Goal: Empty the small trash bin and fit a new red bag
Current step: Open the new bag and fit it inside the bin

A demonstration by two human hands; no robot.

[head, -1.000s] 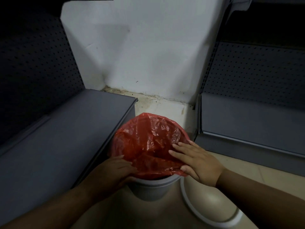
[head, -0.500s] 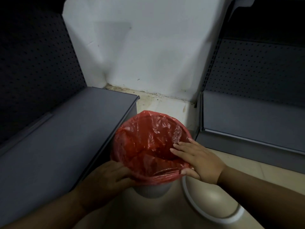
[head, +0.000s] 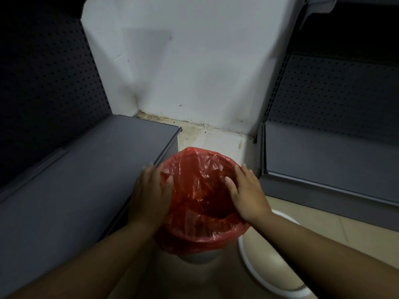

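Observation:
A small white trash bin (head: pixel 197 256) stands on the floor between two grey shelves. A red plastic bag (head: pixel 198 190) lines it, its mouth folded down over the rim all around. My left hand (head: pixel 151 195) lies flat on the bag at the bin's left rim, fingers spread. My right hand (head: pixel 248 193) presses flat on the bag at the right rim. Neither hand pinches the plastic that I can see. The inside of the bag looks empty.
A white ring (head: pixel 261 277), perhaps the bin's lid ring, lies on the tiled floor just right of the bin. A grey shelf base (head: pixel 75 180) is close on the left, another shelf (head: pixel 323 160) on the right. A white wall (head: pixel 183 61) stands behind.
Both hands slid from the near rim up to the bin's left and right sides. The bag's edge now hangs lower over the near rim, covering more of the white bin.

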